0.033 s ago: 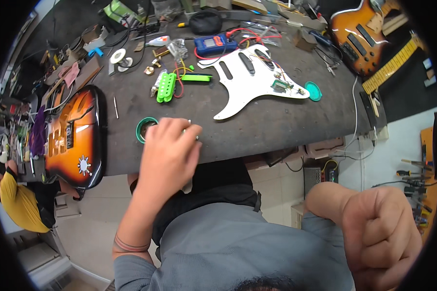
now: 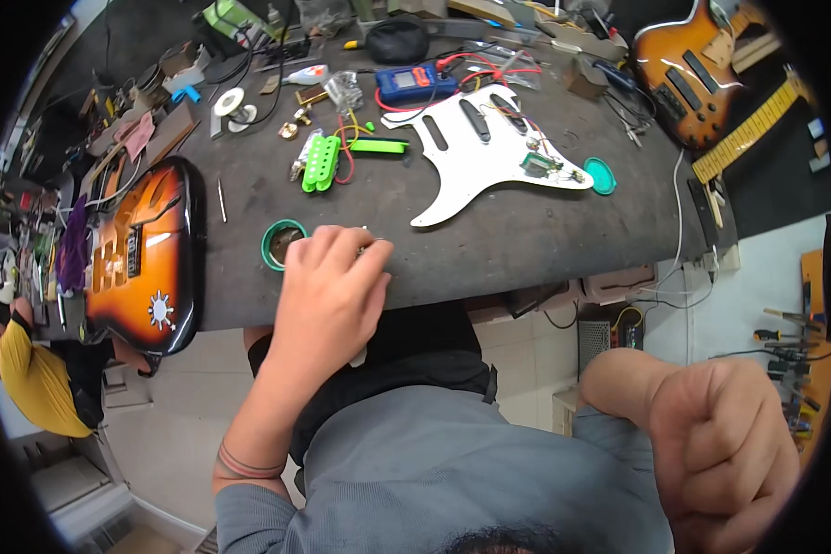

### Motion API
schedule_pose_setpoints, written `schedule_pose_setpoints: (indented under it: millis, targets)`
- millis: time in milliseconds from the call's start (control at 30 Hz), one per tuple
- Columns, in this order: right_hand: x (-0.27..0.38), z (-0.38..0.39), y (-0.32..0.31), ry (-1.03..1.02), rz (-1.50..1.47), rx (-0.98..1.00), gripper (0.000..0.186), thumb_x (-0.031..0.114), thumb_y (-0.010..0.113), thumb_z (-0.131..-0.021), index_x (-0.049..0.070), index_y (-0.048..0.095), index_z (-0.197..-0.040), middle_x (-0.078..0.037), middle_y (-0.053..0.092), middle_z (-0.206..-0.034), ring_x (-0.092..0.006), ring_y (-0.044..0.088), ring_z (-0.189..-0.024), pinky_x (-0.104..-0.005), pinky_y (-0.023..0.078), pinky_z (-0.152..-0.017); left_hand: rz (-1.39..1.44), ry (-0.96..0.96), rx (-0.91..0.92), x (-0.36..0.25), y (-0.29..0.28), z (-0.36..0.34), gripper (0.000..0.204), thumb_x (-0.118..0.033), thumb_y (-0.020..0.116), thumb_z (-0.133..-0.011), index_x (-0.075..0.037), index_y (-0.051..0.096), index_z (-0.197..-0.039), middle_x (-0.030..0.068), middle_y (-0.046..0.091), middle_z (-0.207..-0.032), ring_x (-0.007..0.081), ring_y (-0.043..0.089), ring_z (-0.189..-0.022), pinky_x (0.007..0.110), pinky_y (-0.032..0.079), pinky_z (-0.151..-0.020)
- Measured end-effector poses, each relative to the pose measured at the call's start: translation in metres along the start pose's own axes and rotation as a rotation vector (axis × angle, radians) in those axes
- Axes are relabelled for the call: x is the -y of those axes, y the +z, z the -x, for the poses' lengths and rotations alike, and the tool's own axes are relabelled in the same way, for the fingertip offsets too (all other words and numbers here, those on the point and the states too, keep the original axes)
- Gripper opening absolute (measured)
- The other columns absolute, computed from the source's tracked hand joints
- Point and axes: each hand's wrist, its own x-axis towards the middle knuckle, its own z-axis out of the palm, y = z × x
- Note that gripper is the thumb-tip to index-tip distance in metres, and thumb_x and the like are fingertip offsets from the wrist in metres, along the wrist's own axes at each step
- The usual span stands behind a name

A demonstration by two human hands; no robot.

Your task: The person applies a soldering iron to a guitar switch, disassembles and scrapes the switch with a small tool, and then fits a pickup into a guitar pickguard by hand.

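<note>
At the bench's near edge, my left hand [image 2: 328, 300] is bent downward with its fingers drawn together. A tiny shiny bit shows by the fingertips, too small to name. Just left of the fingers stands a round green tin [image 2: 284, 244] with dark contents, partly covered by the hand. My right hand [image 2: 728, 439] is a raised fist at the lower right, away from the bench, with nothing seen sticking out of it. Beyond the left hand lie a white guitar pickguard [image 2: 466, 171] with wired parts, a lime green pickup cover [image 2: 320, 164] and a teal lid [image 2: 599, 175].
A sunburst guitar body [image 2: 148, 254] lies at the left, another sunburst guitar [image 2: 683, 83] at the far right. A blue meter [image 2: 415, 83], a solder spool [image 2: 233, 103] and a thin pointed tool [image 2: 221, 199] lie on the bench [image 2: 526, 240]. Someone in a yellow shirt [image 2: 42, 379] is at the left.
My left hand has shifted slightly right, uncovering more of the tin's inside. The whole view has moved a little. My right fist stays nearly where it was.
</note>
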Motion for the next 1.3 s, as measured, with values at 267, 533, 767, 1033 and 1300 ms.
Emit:
schedule_pose_setpoints:
  millis: [267,533,767,1033,1300]
  targets:
    - [-0.024,-0.01,0.006,-0.036,-0.48,0.09,0.012,0.006,0.068,-0.092,0.015,0.059,-0.094,0.006,0.061,-0.071,-0.0068,0.047,-0.051,-0.0273,0.032,-0.052,-0.113,0.0,-0.023,0.015,0.021,0.005,0.029,0.0,0.073,-0.086,-0.007,0.069,-0.113,0.0046,0.067,-0.115,0.0266,0.061,-0.111,0.044,0.045,-0.094]
    - [-0.069,0.01,-0.008,-0.268,-0.67,0.089,0.025,-0.004,0.081,-0.081,0.01,0.061,-0.073,0.003,0.06,-0.062,-0.0073,0.046,-0.045,-0.0236,0.029,-0.045,-0.085,0.054,-0.032,0.013,0.026,-0.028,0.03,0.003,0.07,-0.083,-0.006,0.07,-0.111,0.0057,0.067,-0.113,0.0277,0.062,-0.112,0.044,0.045,-0.095]
    - [-0.133,0.076,-0.001,0.685,0.069,0.118,0.039,0.018,0.084,-0.091,0.006,0.05,-0.076,-0.001,0.05,-0.066,-0.0142,0.047,-0.059,-0.0335,0.035,-0.054,-0.131,0.053,-0.119,0.005,0.043,-0.027,0.034,0.01,0.065,-0.082,-0.005,0.07,-0.112,0.007,0.066,-0.118,0.03,0.06,-0.117,0.044,0.044,-0.099]
    - [-0.185,0.117,0.023,0.771,0.386,0.115,0.037,0.031,0.074,-0.097,0.003,0.058,-0.08,-0.013,0.061,-0.071,-0.0328,0.06,-0.066,-0.0432,0.046,-0.062,0.208,0.185,-0.156,-0.001,0.053,-0.016,0.033,0.009,0.07,-0.077,-0.003,0.069,-0.107,0.0112,0.066,-0.102,0.0318,0.064,-0.087,0.043,0.05,-0.077]
    - [-0.184,0.113,0.032,0.796,0.385,0.105,0.033,0.024,0.08,-0.092,0.004,0.058,-0.079,-0.007,0.063,-0.071,-0.0226,0.059,-0.061,-0.0361,0.046,-0.059,0.249,0.135,-0.063,-0.002,0.054,-0.011,0.018,0.0,0.072,-0.086,-0.005,0.068,-0.103,0.0088,0.056,-0.078,0.0289,0.062,-0.07,0.043,0.051,-0.064]
